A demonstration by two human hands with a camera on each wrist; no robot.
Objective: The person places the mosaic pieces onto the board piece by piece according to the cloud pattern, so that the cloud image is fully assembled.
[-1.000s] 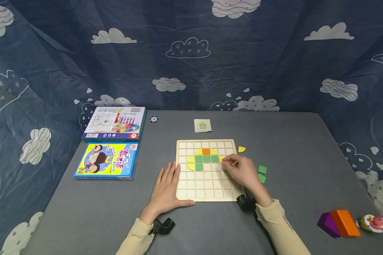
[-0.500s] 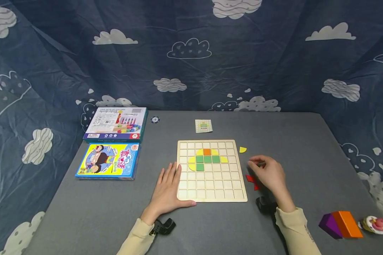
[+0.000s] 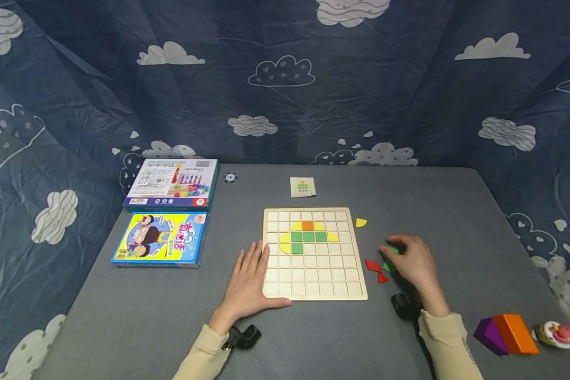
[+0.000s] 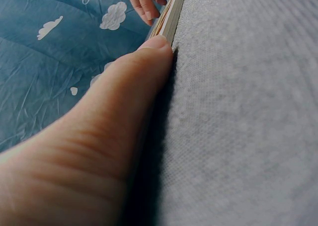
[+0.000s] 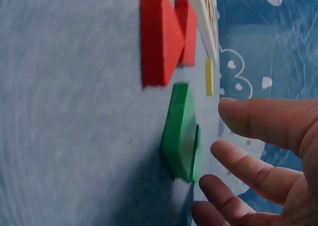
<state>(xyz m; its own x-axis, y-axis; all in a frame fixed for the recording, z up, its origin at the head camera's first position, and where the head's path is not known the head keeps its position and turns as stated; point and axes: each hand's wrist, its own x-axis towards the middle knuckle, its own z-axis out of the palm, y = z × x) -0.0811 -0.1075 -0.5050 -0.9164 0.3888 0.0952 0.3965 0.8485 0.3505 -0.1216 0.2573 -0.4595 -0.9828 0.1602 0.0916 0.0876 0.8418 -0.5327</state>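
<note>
My left hand lies with straight fingers against the left edge of a wooden grid board, its thumb along the front edge. Set in the board are an orange square, several green squares and several yellow curved pieces. Right of the board, my right hand hovers over two loose green square tiles, partly covering them. The right wrist view shows its thumb and fingers spread apart, fingertips close to the green tiles with nothing between them.
Two red pieces and a yellow quarter-circle lie right of the board. A patterned card and a poker chip are behind it. Two boxes stand left; purple and orange blocks and a figurine sit at front right.
My right hand has moved right from the board to the green tiles, leaving a yellow piece at the right end of the green row and uncovering the red pieces. The left hand stays put.
</note>
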